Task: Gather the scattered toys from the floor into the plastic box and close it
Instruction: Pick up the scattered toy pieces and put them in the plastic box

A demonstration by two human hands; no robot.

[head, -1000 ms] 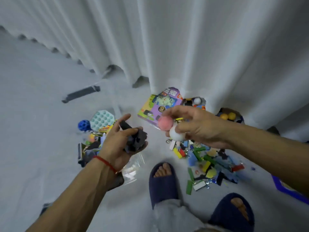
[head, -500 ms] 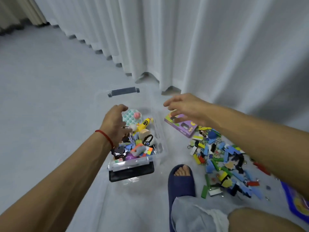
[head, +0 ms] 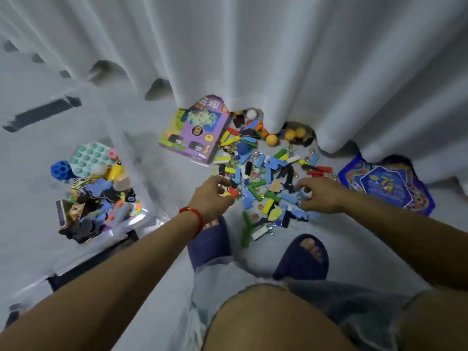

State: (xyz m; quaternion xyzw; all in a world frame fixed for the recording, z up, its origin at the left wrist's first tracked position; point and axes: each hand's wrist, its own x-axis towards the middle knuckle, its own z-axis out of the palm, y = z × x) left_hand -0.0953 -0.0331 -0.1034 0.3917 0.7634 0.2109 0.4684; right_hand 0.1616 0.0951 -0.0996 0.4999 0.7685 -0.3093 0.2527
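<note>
The clear plastic box (head: 149,211) stands open on the floor at the left, full of mixed toys such as a teal bubble pad (head: 88,157) and a blue holed ball (head: 59,169). A pile of small coloured bricks (head: 263,178) lies scattered in the middle, in front of the curtain. My left hand (head: 212,196) is down at the pile's left edge, fingers curled over a red brick (head: 234,192); whether it grips anything is hidden. My right hand (head: 319,196) rests on the pile's right side with fingers spread and nothing held.
A purple toy carton (head: 195,130) lies behind the pile and a blue game board (head: 385,183) to its right. Orange balls (head: 291,134) and a white ball (head: 250,114) sit under the white curtain (head: 253,59). My feet in navy slippers (head: 210,239) stand just before the pile.
Both hands let their toys go into the box and have swung right, down onto the brick pile. The pink and white balls and the dark pieces are no longer held.
</note>
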